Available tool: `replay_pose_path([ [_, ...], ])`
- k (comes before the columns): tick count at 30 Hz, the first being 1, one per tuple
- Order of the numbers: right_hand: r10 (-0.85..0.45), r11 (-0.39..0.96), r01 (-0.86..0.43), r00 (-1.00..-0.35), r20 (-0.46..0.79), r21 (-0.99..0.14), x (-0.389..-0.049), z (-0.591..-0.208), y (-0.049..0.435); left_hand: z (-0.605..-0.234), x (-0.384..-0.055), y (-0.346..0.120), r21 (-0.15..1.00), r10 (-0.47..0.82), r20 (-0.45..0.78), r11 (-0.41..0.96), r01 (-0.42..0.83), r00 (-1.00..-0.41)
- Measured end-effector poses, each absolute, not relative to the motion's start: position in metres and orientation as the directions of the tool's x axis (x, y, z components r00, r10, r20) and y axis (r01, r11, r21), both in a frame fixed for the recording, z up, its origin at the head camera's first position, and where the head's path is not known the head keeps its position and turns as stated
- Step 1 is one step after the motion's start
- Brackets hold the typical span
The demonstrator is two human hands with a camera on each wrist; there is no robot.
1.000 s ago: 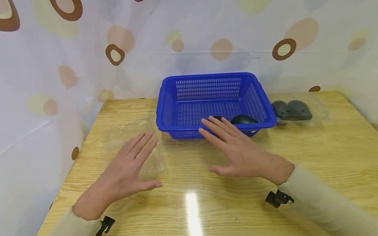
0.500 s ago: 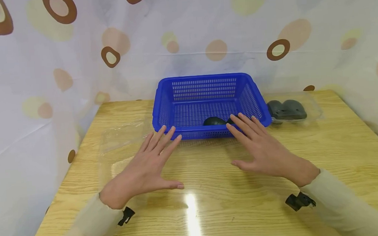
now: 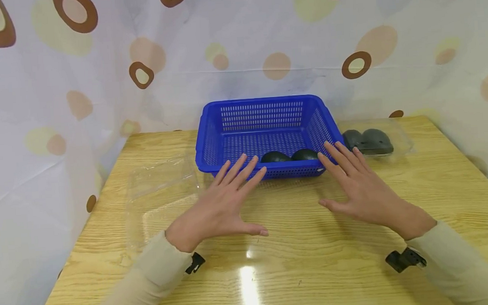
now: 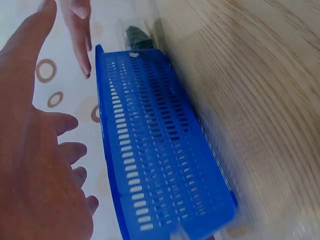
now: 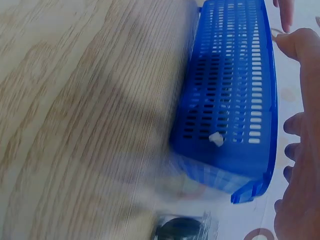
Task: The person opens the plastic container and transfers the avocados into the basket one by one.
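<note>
My left hand (image 3: 224, 212) hovers over the table in front of the blue plastic basket (image 3: 262, 101), fingers spread and straight, holding nothing. Beyond the basket's front right corner reaches my right hand (image 3: 366, 196), likewise spread, its fingertips overlapping that corner in the head view. Two dark rounded things, like avocados, lie inside the basket near its front wall; the right one (image 3: 304, 155) is close to the right fingertips. In the left wrist view the basket's slotted side (image 4: 150, 150) stands beside the left fingers. A small white bit (image 5: 216, 138) shows on the basket in the right wrist view.
A clear plastic container (image 3: 160, 188) lies on the left of the wooden table (image 3: 301, 270). Right of the basket, another clear container (image 3: 402, 138) holds dark rounded things (image 3: 375, 142). A patterned curtain (image 3: 241, 40) hangs behind and at the sides.
Both hands have moved to the right, fingers still spread. The left hand has left the clear container for the basket's front, and the right hand no longer covers the dark things in the basket.
</note>
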State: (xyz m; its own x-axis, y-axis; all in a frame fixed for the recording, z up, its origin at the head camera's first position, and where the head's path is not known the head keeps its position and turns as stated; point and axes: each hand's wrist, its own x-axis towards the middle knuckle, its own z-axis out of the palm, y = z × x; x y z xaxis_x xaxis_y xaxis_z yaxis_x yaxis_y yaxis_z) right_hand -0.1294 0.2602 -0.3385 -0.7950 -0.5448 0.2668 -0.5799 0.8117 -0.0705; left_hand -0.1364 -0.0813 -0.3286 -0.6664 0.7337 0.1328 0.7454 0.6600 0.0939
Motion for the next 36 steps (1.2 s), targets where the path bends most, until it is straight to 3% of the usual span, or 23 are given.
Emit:
replay_pose_path([
  [16,-0.413,0.899,-0.434,-0.888,0.201,-0.067,-0.131,-0.346,0.307,-0.329,-0.153,-0.017,0.087,0.777,0.065,0.621,0.779,-0.627],
  [36,-0.219,0.969,-0.229,-0.969,0.110,-0.087,-0.152,-0.359,0.368,-0.330,-0.164,0.069,0.078,0.845,0.073,0.524,0.848,-0.529],
])
